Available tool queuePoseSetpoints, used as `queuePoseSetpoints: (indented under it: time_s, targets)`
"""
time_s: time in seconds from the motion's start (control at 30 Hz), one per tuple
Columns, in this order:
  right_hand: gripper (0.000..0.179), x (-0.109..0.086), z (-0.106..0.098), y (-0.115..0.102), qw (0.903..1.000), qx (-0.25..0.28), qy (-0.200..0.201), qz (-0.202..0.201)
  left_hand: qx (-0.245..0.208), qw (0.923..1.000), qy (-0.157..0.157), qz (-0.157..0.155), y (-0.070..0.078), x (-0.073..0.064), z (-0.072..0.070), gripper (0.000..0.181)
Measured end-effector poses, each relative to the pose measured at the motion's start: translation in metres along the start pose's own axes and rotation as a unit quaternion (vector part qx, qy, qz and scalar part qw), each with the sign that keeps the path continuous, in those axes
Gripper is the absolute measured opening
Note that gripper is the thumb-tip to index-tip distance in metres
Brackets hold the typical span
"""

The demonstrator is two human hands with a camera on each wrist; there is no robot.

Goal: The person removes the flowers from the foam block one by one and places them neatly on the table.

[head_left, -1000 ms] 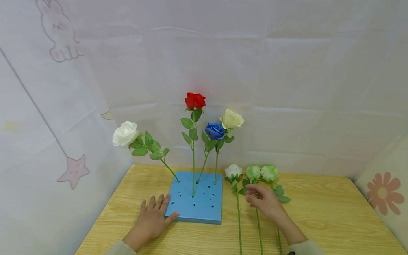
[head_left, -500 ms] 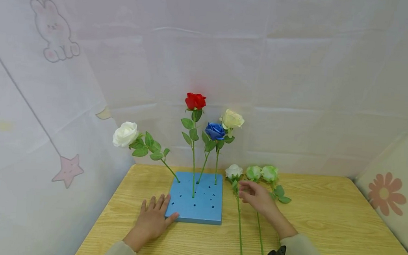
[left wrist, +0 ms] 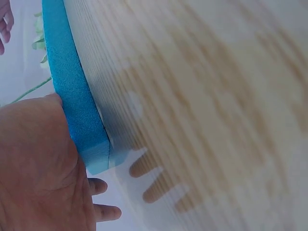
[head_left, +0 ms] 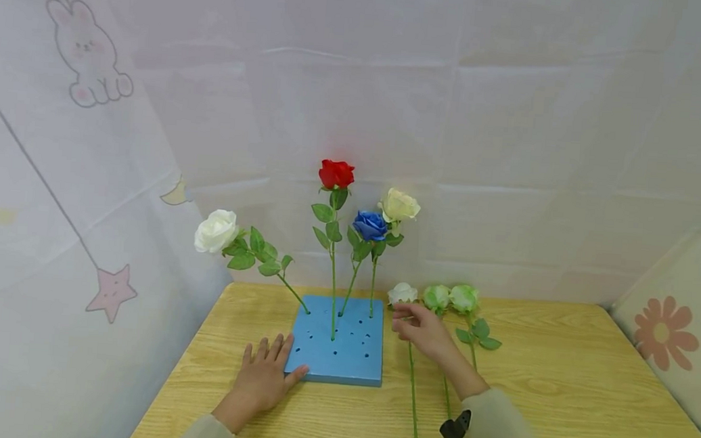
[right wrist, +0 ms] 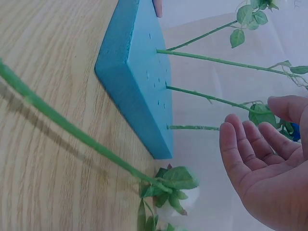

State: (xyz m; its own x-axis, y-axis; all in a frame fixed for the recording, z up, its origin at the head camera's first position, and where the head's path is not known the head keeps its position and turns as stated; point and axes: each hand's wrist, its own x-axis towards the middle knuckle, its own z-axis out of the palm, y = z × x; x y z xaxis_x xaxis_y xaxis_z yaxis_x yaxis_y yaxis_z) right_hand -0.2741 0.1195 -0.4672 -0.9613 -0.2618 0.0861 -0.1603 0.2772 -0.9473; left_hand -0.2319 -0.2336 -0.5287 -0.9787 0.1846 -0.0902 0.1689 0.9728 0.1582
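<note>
My left hand (head_left: 263, 378) rests with spread, straight fingers at the near left corner of a blue foam block (head_left: 340, 367); in the left wrist view it lies against the block's edge. My right hand (head_left: 425, 329) hovers over the white rose (head_left: 403, 292) lying on the table, fingers loosely bent. The right wrist view shows nothing in that hand, with the lying rose's green stem (right wrist: 77, 132) below it. Standing in the block are a red rose (head_left: 336, 174), a blue rose (head_left: 370, 226), a cream rose (head_left: 399, 205) and a left-leaning white rose (head_left: 216, 230).
Two pale green roses, a left one (head_left: 436, 297) and a right one (head_left: 463, 298), lie right of the white rose on the wooden table (head_left: 559, 383). Several small holes dot the block. A pale printed cloth (head_left: 544, 158) hangs behind the table.
My right hand has moved left, from over the pale green roses to over the lying white rose. The left hand stays on the block, and the roses have not moved.
</note>
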Motion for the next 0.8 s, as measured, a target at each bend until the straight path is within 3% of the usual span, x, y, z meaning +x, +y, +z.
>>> queuePoseSetpoints:
  time_s: [0.17,0.8]
  targets:
    - [0.046,0.007,0.009,-0.002,0.9998,0.006,-0.012,-0.016,-0.003,1.0000,0.002,-0.002,0.001,0.000,-0.001,0.086]
    - [0.044,0.035,0.041,-0.006,0.9984,0.048,-0.024,-0.016,0.003,1.0000,0.002,0.000,-0.001,0.000,0.001,0.086]
